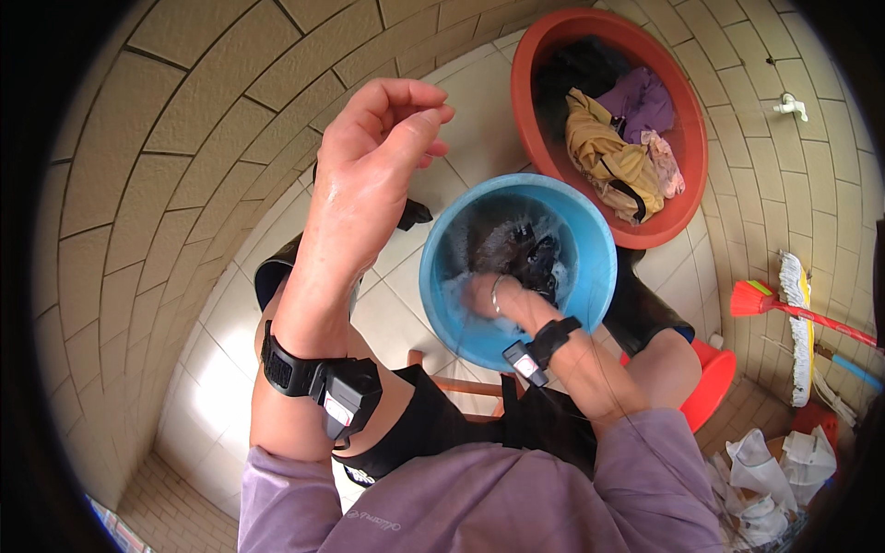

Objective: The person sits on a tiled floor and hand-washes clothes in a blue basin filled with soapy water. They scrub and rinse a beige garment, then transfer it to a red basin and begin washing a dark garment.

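My left hand is raised in the air to the left of the blue plastic basin, its fingers loosely curled and nothing seen in it. Dark wet cloth lies in cloudy, sudsy water inside that basin. My right hand, with a bangle at the wrist, reaches down into the water beside the cloth. Its fingers are blurred and partly under the suds, so any hold on the cloth is hidden. Both forearms carry strapped black devices.
A large red-brown tub with tan, purple, pink and black clothes stands beyond the basin. Dark boots flank the basin. A wall tap, red brush, white mop head, red plastic vessel and white plastic bags are on the right.
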Action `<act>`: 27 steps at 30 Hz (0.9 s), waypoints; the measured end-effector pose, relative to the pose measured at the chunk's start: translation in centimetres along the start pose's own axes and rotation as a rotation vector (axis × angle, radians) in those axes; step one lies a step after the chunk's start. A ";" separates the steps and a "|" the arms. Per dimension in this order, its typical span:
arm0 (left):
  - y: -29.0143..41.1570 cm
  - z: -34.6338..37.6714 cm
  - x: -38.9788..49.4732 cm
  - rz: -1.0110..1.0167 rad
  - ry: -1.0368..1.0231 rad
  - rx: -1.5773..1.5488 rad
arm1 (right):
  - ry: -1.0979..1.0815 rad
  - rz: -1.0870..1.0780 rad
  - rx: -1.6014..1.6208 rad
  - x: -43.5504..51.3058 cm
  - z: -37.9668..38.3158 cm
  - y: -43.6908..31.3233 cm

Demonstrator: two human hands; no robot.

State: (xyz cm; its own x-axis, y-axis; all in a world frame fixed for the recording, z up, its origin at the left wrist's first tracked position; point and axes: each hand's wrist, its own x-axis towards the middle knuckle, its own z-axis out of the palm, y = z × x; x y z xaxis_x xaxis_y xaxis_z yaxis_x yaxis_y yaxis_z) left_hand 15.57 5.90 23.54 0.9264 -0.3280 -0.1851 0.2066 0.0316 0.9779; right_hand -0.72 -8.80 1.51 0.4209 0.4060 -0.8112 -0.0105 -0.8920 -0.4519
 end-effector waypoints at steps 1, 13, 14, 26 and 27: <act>-0.1 0.0 -0.1 0.010 -0.005 0.006 | 0.134 0.010 0.020 -0.4 -1.8 -0.1; -0.6 0.0 -0.4 -0.037 -0.031 0.017 | 0.203 0.344 -0.233 5.0 0.4 3.4; -0.6 0.0 -0.3 -0.032 -0.034 0.016 | 0.239 0.311 -0.214 5.9 0.1 4.2; -3.9 2.9 -0.7 -0.014 -0.098 0.084 | 0.378 0.221 0.173 -4.6 -5.9 2.4; -4.6 3.3 -1.1 0.027 -0.108 0.172 | 0.407 0.216 0.267 -6.4 -5.8 1.7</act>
State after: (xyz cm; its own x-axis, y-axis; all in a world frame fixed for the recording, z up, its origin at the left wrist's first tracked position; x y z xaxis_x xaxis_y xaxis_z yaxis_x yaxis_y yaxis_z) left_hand 12.54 3.02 19.54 0.8897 -0.4292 -0.1557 0.1161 -0.1171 0.9863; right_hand 1.87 -14.05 8.13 0.7007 0.0612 -0.7108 -0.3441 -0.8437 -0.4119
